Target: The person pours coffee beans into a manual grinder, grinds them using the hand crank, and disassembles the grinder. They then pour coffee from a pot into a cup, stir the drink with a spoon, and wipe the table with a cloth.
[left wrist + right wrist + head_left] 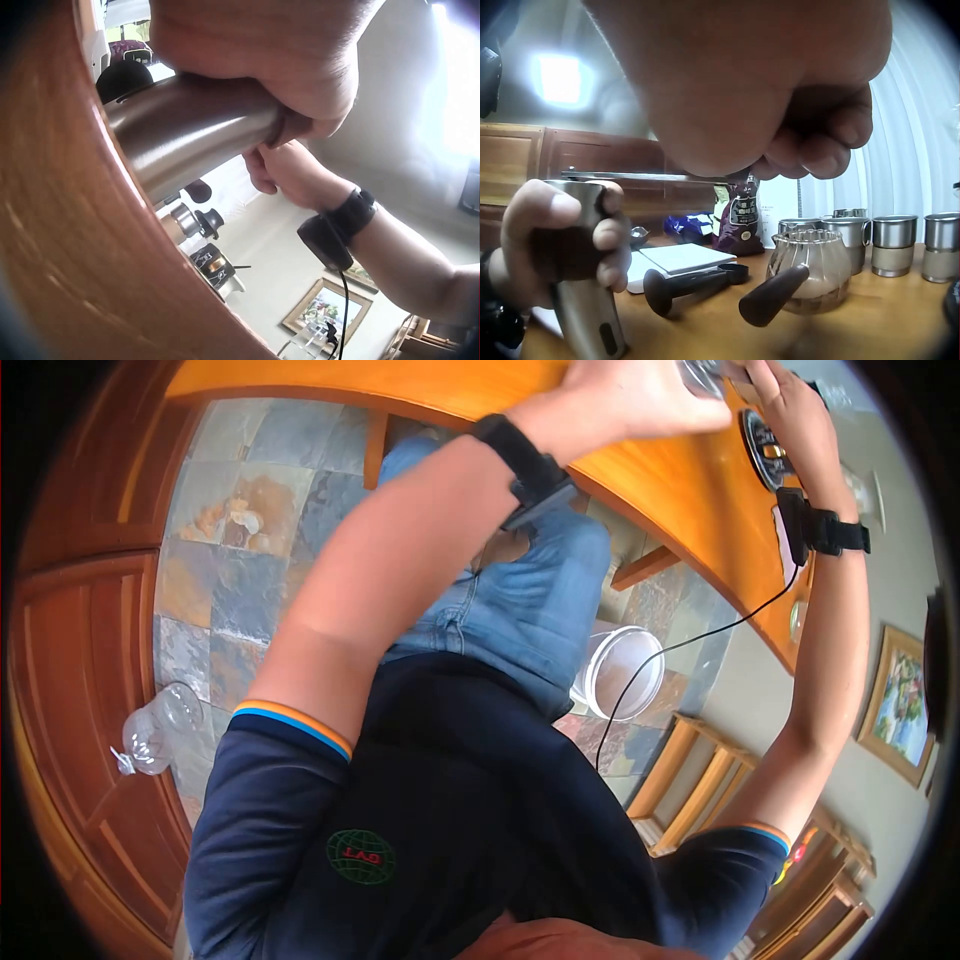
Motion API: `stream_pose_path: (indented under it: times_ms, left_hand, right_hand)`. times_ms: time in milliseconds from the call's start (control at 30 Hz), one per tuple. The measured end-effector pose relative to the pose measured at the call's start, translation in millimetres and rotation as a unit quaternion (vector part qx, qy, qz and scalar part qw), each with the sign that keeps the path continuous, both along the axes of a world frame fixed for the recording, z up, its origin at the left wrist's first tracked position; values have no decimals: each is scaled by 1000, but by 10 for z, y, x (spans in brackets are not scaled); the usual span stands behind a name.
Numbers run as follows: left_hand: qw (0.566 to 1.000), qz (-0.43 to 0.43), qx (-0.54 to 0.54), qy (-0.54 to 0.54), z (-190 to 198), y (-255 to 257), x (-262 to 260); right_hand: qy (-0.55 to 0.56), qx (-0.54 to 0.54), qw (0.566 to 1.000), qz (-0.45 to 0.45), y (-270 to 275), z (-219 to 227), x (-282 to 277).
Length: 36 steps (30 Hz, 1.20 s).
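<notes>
Grinder (586, 315) in left hand (544, 229), its oval mark (609, 339) visible only from right wrist.

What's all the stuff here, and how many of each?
steel cylinder: 1, silver, in left hand
crank: 1, silver, atop cylinder
glass pot: 1, clear, table
cups: 4+, silver, near pot
bag: 1, purple, table
tool: 1, black, beside pot
papers: some, white, table
table: 1, orange-brown, under pot
bucket: 1, white, floor
bottle: 1, clear, floor
framed picture: 1+, colourful, wall
door: 1+, brown, by bottle
wrist straps: 2, black, both arms
left hand: 1, bare, round cylinder
right hand: 1, bare, crank's end
</notes>
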<state>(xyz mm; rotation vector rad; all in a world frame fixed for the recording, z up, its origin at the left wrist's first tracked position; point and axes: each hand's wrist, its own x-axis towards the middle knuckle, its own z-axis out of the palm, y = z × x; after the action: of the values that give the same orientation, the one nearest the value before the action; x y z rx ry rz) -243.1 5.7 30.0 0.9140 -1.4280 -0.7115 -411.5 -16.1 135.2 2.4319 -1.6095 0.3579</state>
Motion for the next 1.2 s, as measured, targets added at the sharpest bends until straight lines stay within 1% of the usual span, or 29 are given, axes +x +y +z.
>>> stream_pose_path:
  times_ms: [33,67,100,133,167,200,233,267,333,367,400,467,500,567,700,733,767,800,833,867,900,933,967,1000,1067,1100,1133,1167,1200]
  left_hand:
    - [999,7,-45,19,-49,-47,-29]
    - [999,21,-45,9,-98,-94,-46]
    - [998,32,-55,9,-118,-122,-54]
    - [997,44,-65,9,-129,-153,-58]
    - [997,40,-65,5,-175,-219,-68]
    - [992,32,-119,11,-215,-286,-75]
    - [985,22,-173,17,-249,-326,-91]
    - [985,17,-174,12,-298,-362,-112]
    - [979,-60,-171,93,-323,-375,-120]
    - [997,-63,-17,37,-63,-77,13]
    - [997,-70,-19,34,-92,-93,0]
    - [989,-95,-17,111,-182,-137,-40]
    - [989,-98,-18,110,-166,-128,-17]
    - [986,-127,26,106,-144,-101,30]
    - [988,-118,23,93,-63,-19,63]
    - [991,-105,23,74,-25,8,76]
    - [994,-91,24,54,-8,20,82]
    - [994,-88,24,55,-84,-62,44]
    - [994,-19,-107,29,-178,-176,-18]
    - [971,51,-234,2,-284,-278,-66]
    - [971,53,-233,3,-261,-262,-66]
    - [987,0,-157,42,-238,-242,-61]
    - [992,-53,-80,81,-217,-218,-56]
    - [992,-50,-80,84,-221,-209,-60]
    - [987,-50,-117,98,-201,-166,-57]
    - [987,-45,-116,101,-173,-139,-49]
    - [995,-42,-63,72,-141,-119,-39]
    - [998,-39,-9,45,-96,-85,-5]
    - [996,-59,21,59,-74,-57,41]
  right_hand:
    - [-28,-8,999,20,164,13,48]
    - [-57,-16,997,41,271,15,64]
    - [-38,-28,999,26,316,-4,39]
    - [-42,-28,998,21,302,-47,-45]
    - [-31,-40,999,3,255,-111,-150]
    - [-20,-52,998,-16,234,-151,-230]
    - [42,-92,994,-49,379,-132,-206]
    - [37,-93,994,-55,435,-144,-228]
    - [-21,-73,997,8,556,-160,-283]
    - [-3,-115,993,19,752,-136,-142]
    - [-6,-118,993,12,846,-121,-105]
    - [24,-135,990,41,960,-86,-65]
    - [31,-163,985,46,982,-124,-41]
    - [31,-151,987,46,1020,-100,-30]
    - [32,-118,991,54,1022,-122,-34]
    - [34,-117,991,56,1029,-136,-21]
    - [43,-129,987,80,1046,-150,-3]
    - [53,-141,983,103,1054,-166,10]
    - [54,-141,983,106,1060,-186,19]
    - [75,-130,984,101,1063,-212,22]
    - [95,-118,984,97,1064,-221,37]
    - [97,-117,983,99,1064,-205,74]
    - [106,-136,975,140,1063,-177,127]
    - [114,-154,965,181,1060,-152,181]
    - [124,-152,960,200,1068,-113,285]
    - [132,-151,956,215,1064,-97,345]
    - [133,-149,955,220,1052,-85,418]
    - [125,-146,949,251,1040,-73,500]
    - [116,-142,942,281,1025,-65,579]
